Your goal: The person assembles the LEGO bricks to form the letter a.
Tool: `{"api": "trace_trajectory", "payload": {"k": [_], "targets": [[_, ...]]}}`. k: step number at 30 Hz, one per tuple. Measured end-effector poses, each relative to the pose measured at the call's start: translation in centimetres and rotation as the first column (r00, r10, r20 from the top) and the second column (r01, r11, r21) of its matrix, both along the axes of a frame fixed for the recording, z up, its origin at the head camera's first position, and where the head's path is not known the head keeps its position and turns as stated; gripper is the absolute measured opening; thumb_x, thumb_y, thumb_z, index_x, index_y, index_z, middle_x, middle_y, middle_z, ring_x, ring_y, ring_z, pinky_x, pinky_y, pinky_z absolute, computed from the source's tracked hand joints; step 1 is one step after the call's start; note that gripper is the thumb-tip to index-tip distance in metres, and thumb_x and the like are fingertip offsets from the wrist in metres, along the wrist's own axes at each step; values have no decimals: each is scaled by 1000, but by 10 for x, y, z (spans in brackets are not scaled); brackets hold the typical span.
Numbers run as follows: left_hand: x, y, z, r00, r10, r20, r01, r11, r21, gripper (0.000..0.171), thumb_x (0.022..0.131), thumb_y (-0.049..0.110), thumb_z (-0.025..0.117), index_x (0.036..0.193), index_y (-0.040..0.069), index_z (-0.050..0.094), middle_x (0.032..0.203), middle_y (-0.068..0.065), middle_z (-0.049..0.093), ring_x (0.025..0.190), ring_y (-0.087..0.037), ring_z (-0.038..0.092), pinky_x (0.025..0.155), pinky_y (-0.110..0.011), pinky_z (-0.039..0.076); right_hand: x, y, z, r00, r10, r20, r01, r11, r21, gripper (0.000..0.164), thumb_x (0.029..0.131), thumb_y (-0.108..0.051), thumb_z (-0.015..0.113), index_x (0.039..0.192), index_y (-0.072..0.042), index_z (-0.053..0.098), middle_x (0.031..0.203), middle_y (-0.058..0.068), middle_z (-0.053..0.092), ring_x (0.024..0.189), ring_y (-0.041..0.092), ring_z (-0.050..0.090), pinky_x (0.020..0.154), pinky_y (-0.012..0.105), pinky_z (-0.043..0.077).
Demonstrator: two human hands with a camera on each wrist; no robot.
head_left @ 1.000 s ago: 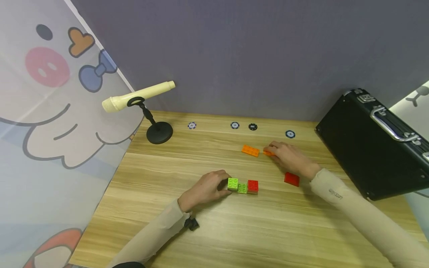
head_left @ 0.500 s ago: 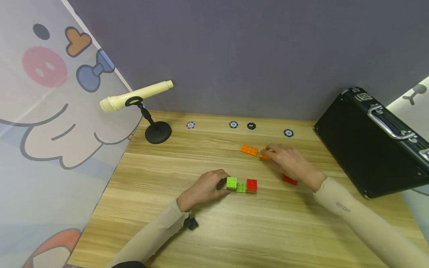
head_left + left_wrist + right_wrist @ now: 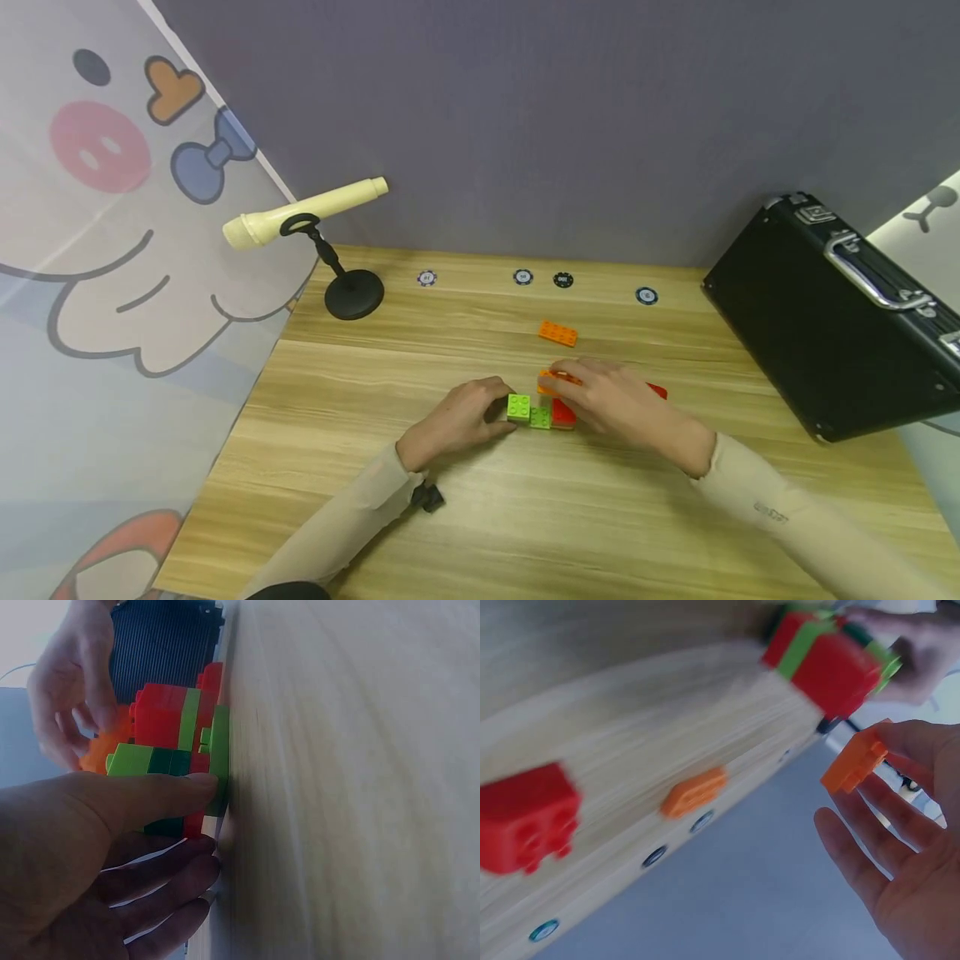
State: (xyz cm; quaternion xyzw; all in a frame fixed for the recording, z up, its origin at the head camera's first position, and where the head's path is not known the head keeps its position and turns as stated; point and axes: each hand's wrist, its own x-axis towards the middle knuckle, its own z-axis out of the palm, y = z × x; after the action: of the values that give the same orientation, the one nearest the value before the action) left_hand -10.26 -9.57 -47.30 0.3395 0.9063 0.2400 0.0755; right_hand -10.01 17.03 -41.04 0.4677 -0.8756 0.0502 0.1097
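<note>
My left hand (image 3: 456, 427) grips the left end of a toy building-brick structure between thumb and fingers. In the left wrist view that structure has a light green base plate (image 3: 219, 754), a near stack of light green, dark green and red bricks (image 3: 161, 760), and a far red stack with a light green layer (image 3: 166, 716). My right hand (image 3: 626, 408) pinches an orange building brick (image 3: 855, 759) by one end, its other fingers spread. The orange brick is held above the table, just behind the red stack in the head view.
Another orange brick (image 3: 558, 334) lies farther back, and a loose red brick (image 3: 526, 817) sits to the right, partly hidden by the right hand. Several poker chips (image 3: 522, 277) line the back edge. A microphone on a stand (image 3: 354, 294) is back left; a black case (image 3: 817, 333) stands right.
My right hand has taken the right-hand orange brick from the back of the table and carried it left and nearer, over to the structure. The left hand keeps its place.
</note>
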Motion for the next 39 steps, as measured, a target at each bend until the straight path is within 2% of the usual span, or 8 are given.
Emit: {"api": "trace_trajectory", "payload": {"k": [8, 17, 21, 27, 32, 39], "targets": [[-2, 0, 0, 1000, 0, 8, 0, 1000, -4, 35, 85, 30, 77, 115, 14, 67, 105, 5, 67, 95, -9, 64, 84, -26, 53, 12, -19, -7, 996, 91, -8, -91, 996, -14, 41, 87, -21, 74, 127, -22, 64, 121, -1, 66, 103, 17, 65, 79, 34, 58], [-3, 1, 0, 1000, -1, 10, 1, 1000, -4, 35, 85, 30, 77, 115, 15, 67, 105, 6, 67, 95, -8, 63, 84, -26, 53, 11, -22, -10, 998, 65, -4, -65, 998, 17, 42, 88, -21, 73, 129, -24, 64, 125, 0, 66, 106, 18, 65, 82, 35, 58], [-4, 1, 1, 1000, 4, 11, -4, 1000, -1, 35, 85, 30, 77, 115, 15, 67, 106, 5, 67, 96, -8, 63, 85, -27, 53, 11, -21, -11, 998, 63, -2, -63, 998, 31, 47, 88, -15, 73, 132, -25, 62, 126, 0, 64, 105, 18, 64, 79, 33, 58], [-5, 3, 1, 1000, -18, 15, 18, 1000, -6, 36, 86, 31, 76, 116, 14, 67, 107, 5, 67, 95, -10, 64, 84, -26, 53, 13, -17, -11, 997, 54, 46, -56, 997, 47, 56, 86, -6, 73, 137, -25, 58, 129, 1, 60, 105, 20, 60, 78, 32, 57], [-5, 3, 0, 1000, -10, 12, 10, 1000, -8, 36, 85, 31, 77, 116, 15, 67, 106, 6, 67, 94, -8, 63, 84, -26, 52, 13, -18, -14, 996, 68, 64, -68, 998, -2, 55, 85, -5, 74, 135, -22, 60, 128, 2, 61, 103, 20, 60, 78, 31, 58], [-1, 0, -1, 1000, -2, 18, 2, 1000, 1, 34, 86, 30, 77, 115, 15, 67, 104, 6, 67, 92, -7, 62, 82, -25, 52, 13, -21, -20, 994, 67, 87, -58, 993, -101, 44, 87, -14, 73, 129, -25, 65, 121, -1, 64, 100, 17, 61, 79, 30, 58]]}}
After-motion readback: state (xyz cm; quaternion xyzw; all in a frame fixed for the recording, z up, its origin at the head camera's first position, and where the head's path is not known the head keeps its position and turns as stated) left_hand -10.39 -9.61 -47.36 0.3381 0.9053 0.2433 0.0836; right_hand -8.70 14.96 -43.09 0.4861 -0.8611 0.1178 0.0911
